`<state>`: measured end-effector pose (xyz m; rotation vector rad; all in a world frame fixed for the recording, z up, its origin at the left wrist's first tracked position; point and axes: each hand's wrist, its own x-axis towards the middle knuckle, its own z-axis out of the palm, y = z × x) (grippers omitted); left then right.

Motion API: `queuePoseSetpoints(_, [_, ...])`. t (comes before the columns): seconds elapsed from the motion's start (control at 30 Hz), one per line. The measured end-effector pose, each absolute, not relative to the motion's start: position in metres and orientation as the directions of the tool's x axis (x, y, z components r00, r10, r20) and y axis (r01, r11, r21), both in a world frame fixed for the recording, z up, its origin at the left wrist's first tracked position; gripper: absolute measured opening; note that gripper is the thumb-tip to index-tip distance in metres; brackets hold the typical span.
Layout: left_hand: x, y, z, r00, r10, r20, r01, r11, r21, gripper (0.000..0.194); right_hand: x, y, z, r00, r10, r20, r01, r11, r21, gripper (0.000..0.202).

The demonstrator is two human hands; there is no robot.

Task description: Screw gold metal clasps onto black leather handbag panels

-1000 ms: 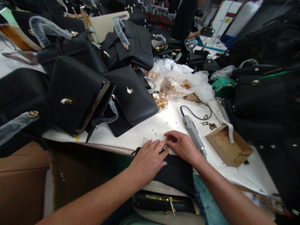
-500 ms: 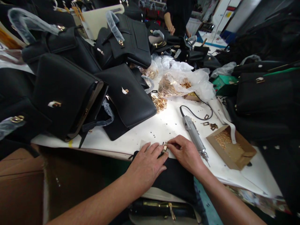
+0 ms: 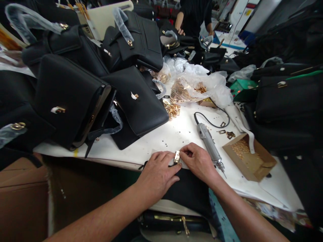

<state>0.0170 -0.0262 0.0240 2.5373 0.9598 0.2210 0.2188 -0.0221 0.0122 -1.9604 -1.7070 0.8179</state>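
Note:
A small shiny metal clasp plate lies at the edge of a black leather bag, which hangs over the table's front edge towards me. My left hand rests on the bag with its fingers curled over that edge, its fingertips against the plate's left and lower sides. From the right, my right hand pinches at the plate with thumb and forefinger; its other fingers are folded in. Lower down, an open part of the bag shows a gold zip with a hanging puller.
A grey electric screwdriver lies right of my hands, beside a cardboard box of small gold parts. Gold fittings and plastic bags lie farther back. Black handbags crowd the left. A person stands behind.
The metal plate has turned or tilted a little and now reflects brightly. My hands have barely moved. At the back, the other person's hands have shifted.

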Motion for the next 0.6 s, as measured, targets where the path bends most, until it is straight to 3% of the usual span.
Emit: queuePoseSetpoints(0.6, [0.0186,-0.0299,0.0222,0.728,0.682,0.068,0.602,-0.684,0.413,0.045,0.2162,-0.0179,0.0129,0.059,0.981,-0.186,0.787,-0.16,-0.596,0.013])
